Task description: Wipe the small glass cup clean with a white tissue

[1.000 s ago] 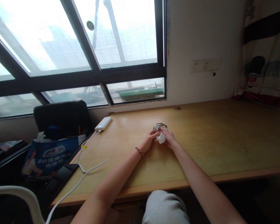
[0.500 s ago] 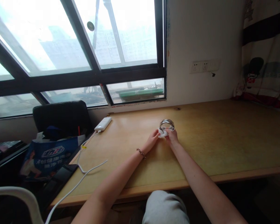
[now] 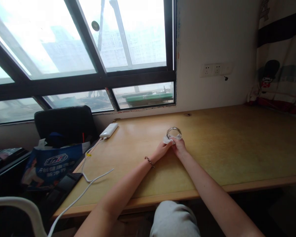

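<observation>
A shiny silver ring-shaped band, like a bracelet or watch strap, stands upright above my hands; I cannot tell which it is. White tissue is wrapped about its lower part. My left hand pinches the tissue on the left side, its thumb close to the other hand. With fingers closed, my right hand grips the band's lower edge through the tissue. Both hands meet over the wooden table. The bottom of the band is hidden by tissue and fingers. A beaded bracelet circles my left wrist.
A white power bank lies at the table's left edge, with a white cable running down from it. Beyond that edge are a blue bag and a black chair. A window and wall stand behind the table.
The band has turned, showing a narrower edge, and shifted slightly left. My left hand has come against the right hand and gripped the tissue.
</observation>
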`<action>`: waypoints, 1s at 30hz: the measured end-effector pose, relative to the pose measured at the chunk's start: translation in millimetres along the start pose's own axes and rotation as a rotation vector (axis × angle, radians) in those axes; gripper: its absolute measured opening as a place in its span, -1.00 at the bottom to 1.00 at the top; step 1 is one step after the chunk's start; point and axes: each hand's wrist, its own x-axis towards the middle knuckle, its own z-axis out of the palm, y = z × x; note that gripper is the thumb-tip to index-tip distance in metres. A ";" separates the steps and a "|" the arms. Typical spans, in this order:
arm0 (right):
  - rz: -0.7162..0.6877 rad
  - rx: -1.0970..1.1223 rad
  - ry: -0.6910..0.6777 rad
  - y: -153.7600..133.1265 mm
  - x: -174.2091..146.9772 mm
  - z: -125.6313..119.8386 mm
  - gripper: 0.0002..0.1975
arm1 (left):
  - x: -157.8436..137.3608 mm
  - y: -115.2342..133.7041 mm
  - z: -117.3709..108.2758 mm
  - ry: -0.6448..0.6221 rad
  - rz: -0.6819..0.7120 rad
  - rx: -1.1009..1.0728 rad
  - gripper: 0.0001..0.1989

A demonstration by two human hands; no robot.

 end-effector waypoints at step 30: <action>0.174 0.129 0.136 -26.6 2.5 -2.9 -0.88 | -0.8 -0.9 -12.2 0.476 -0.012 0.139 -0.62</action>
